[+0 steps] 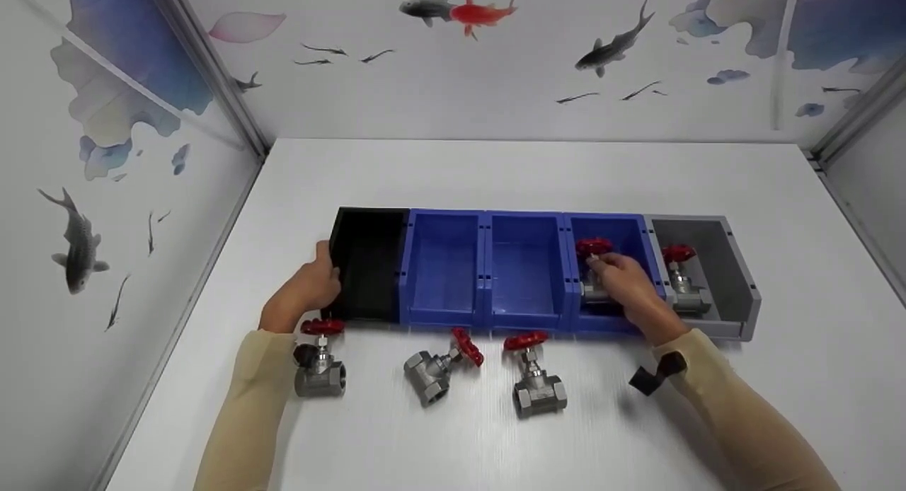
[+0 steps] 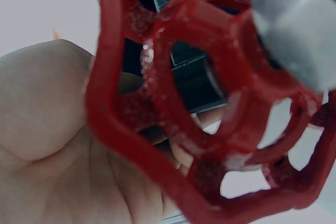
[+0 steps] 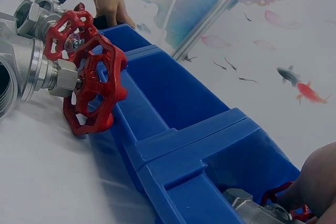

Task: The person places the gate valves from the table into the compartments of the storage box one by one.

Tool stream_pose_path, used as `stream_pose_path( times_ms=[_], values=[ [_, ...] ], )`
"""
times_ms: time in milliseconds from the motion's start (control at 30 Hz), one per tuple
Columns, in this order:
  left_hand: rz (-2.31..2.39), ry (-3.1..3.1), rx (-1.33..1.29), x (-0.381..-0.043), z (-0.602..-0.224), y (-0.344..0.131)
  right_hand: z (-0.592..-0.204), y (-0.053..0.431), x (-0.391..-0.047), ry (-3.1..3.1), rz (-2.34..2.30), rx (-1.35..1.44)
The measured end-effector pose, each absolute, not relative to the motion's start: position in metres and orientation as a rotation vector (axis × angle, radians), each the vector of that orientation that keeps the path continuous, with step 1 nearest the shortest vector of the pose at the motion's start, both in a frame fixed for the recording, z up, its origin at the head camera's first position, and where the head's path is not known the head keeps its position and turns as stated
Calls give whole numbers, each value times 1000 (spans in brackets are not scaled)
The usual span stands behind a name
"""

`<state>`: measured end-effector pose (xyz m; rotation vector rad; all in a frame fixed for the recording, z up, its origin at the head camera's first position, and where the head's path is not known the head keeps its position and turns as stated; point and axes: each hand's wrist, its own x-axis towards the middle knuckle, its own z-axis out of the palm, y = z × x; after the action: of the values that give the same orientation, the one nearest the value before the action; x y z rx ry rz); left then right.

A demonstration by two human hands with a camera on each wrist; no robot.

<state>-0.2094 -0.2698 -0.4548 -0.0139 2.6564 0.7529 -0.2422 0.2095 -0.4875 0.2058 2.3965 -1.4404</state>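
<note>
My left hand (image 1: 304,289) holds the left side wall of the black bin (image 1: 368,314), at the left end of a joined row. My right hand (image 1: 630,286) reaches into the rightmost blue bin (image 1: 612,226) and pinches a gate valve (image 1: 593,246) just under its red handwheel. The valve's metal body (image 3: 252,212) lies low in that bin, partly covered by the hand. Another valve (image 1: 685,293) sits in the grey bin (image 1: 736,279) at the right end. A red handwheel (image 2: 121,124) fills much of the left wrist view, in front of the left palm (image 2: 79,177).
Three more valves lie on the white table before the row: a left valve (image 1: 322,378), a tilted middle valve (image 1: 430,374) and a right valve (image 1: 539,392). Two other blue bins (image 1: 446,314) stand between the black one and the right hand. Printed wall panels (image 1: 495,88) enclose the table.
</note>
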Motion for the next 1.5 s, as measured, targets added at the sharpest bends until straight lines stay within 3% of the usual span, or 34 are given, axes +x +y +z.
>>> stream_pose_path(
  times_ms=[1500],
  values=[
    [759, 2651, -29, -209, -453, -268, -484, 208, -238, 2342, -1453, 197]
  ],
)
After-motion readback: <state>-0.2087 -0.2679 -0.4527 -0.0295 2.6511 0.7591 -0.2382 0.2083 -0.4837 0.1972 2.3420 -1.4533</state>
